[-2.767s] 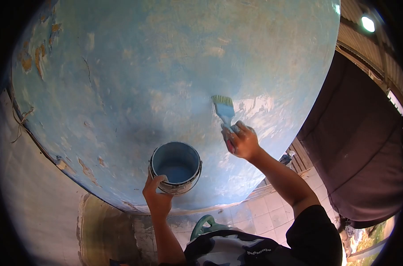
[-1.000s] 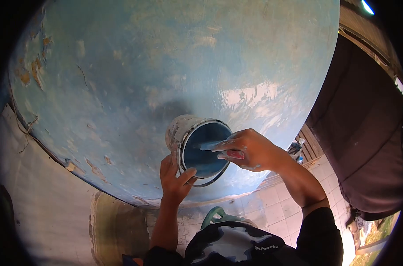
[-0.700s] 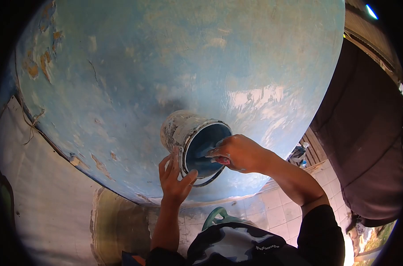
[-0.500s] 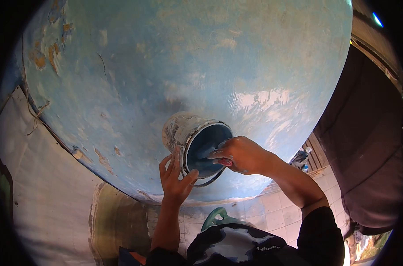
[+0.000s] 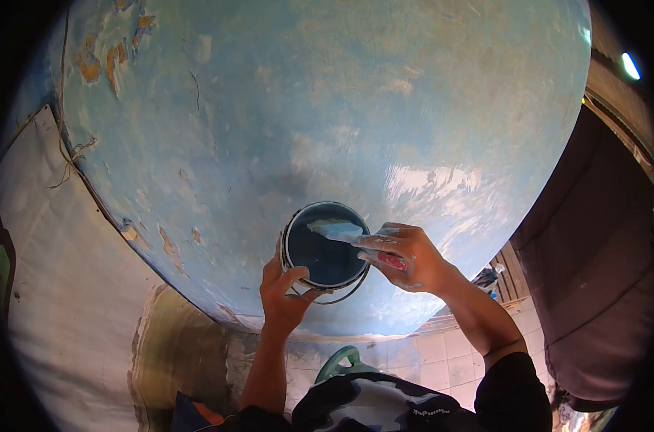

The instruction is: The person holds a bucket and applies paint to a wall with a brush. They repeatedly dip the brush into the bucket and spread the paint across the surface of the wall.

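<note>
My left hand grips a paint can by its lower rim and holds it up with its mouth turned toward me; blue paint coats the inside. My right hand is shut on a paintbrush with a red handle. The brush's paint-laden bristles rest at the can's upper rim, just inside the mouth. Behind both hands rises a blue wall with a wet, shiny patch to the right of the can.
Peeling, cracked paint marks the wall's upper left and lower left edge. A pale wall section lies at the left. A dark curtain hangs at the right. White floor tiles and a green object lie below.
The brush went from the wall into the can, which tilted sideways. Now the can faces me more squarely and the brush has drawn up to its rim.
</note>
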Motion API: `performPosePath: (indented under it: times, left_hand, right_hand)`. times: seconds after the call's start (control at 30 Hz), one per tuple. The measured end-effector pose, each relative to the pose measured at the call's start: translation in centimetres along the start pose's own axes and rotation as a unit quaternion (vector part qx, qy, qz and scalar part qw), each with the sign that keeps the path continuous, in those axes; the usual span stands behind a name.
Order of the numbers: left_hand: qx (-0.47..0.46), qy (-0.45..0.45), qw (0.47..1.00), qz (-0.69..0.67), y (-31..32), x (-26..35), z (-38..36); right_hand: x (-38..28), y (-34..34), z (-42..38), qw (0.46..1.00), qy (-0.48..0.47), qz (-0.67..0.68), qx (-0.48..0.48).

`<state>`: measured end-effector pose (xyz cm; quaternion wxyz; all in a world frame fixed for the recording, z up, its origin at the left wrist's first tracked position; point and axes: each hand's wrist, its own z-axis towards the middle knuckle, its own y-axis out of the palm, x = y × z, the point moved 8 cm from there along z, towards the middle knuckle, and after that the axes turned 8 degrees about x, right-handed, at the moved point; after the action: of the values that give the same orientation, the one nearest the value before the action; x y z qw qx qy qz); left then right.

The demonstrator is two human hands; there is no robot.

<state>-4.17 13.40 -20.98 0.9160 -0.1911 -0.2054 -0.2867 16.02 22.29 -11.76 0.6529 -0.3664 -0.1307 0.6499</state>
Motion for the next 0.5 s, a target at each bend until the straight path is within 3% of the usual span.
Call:
performPosePath:
  times: [0.17, 0.27, 0.33, 0.4, 0.5]
  left_hand:
    - [-0.001, -0.040, 0.999, -0.019, -0.3, -0.5, -0.1]
    - [0.007, -0.047, 0.998, -0.029, -0.5, -1.1, 0.3]
    - [0.007, -0.045, 0.999, -0.030, -0.7, -1.3, 0.4]
    - [-0.001, -0.068, 0.997, -0.020, -0.6, -1.9, 0.5]
    - [0.002, -0.076, 0.997, -0.022, -0.6, -2.6, 0.3]
  right_hand:
    - [-0.1, 0.1, 0.1, 1.000, 0.016, -0.004, 0.009]
    - [-0.8, 0.1, 0.4, 0.998, -0.059, -0.008, 0.025]
    - [-0.3, 0.5, 0.5, 1.000, -0.014, -0.002, 0.018]
    - [-0.6, 0.5, 1.1, 0.998, -0.049, -0.028, 0.014]
    - [-0.2, 0.8, 1.5, 1.000, -0.006, -0.010, 0.012]
